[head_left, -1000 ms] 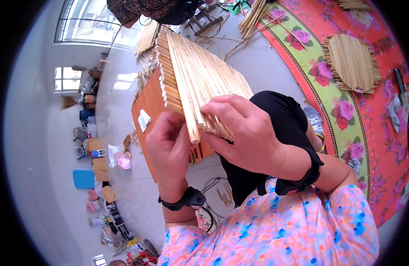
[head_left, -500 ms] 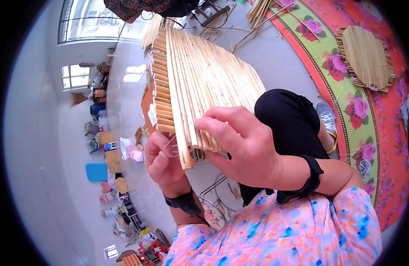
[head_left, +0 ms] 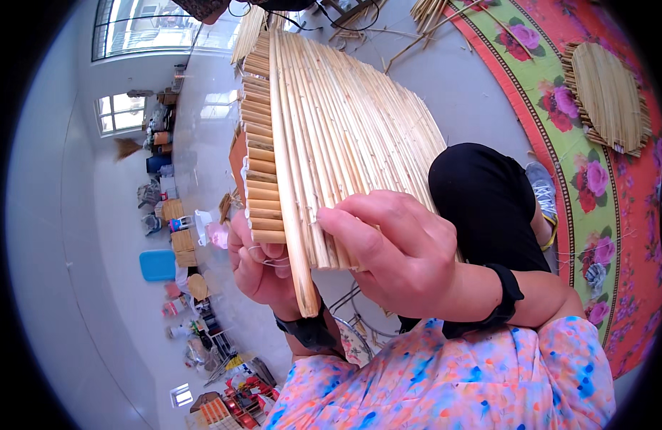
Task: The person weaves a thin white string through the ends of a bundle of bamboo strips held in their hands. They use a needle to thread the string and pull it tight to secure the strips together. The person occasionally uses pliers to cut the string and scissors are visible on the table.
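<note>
A white wall (head_left: 51,215) curves down the far left of the room, and a blue tray-like piece (head_left: 157,266) stands out among the clutter along its foot. My left hand (head_left: 255,269) is next, just under the panel's near left corner, fingers curled closed with a thin white thread (head_left: 268,264) across them. The reed panel (head_left: 359,122) stretches away in front of me, short crosswise sticks showing down its left edge; one long stick (head_left: 302,290) juts nearest me. My right hand (head_left: 402,247) pinches the panel's near edge, fingers on top. Right of it come my black-trousered knee (head_left: 481,193), then a floral cloth (head_left: 560,247) bearing an oval reed piece (head_left: 607,97).
</note>
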